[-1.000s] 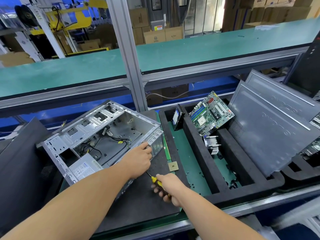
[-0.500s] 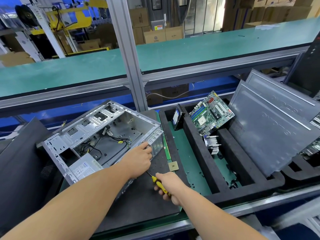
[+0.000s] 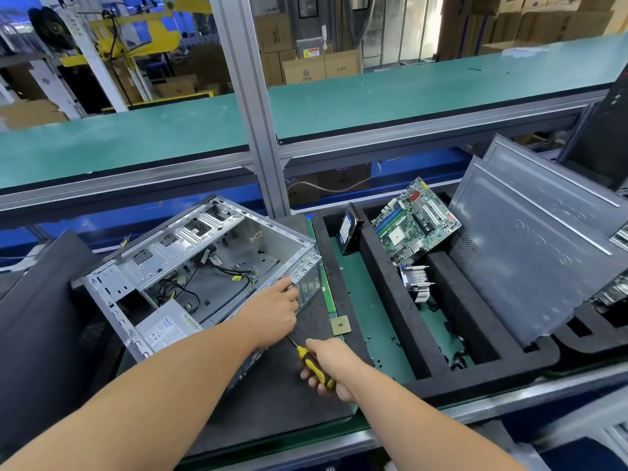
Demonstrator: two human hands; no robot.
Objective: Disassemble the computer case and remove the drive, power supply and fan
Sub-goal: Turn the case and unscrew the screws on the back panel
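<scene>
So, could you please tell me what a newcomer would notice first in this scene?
Probably the open computer case, lying on the dark mat at the left with loose cables and a power supply inside. The left hand grips its near right edge while the right hand holds a yellow-handled screwdriver beside it. To the right, a green motherboard leans in a black foam tray.

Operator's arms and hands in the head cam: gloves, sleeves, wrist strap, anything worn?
Nothing worn that the frame shows. The left hand and right hand are both bare, no gloves. Both forearms are bare right to the bottom edge of the frame, so no sleeve or cuff is in view. No watch, ring, wrist strap or cable shows at either wrist.
</scene>
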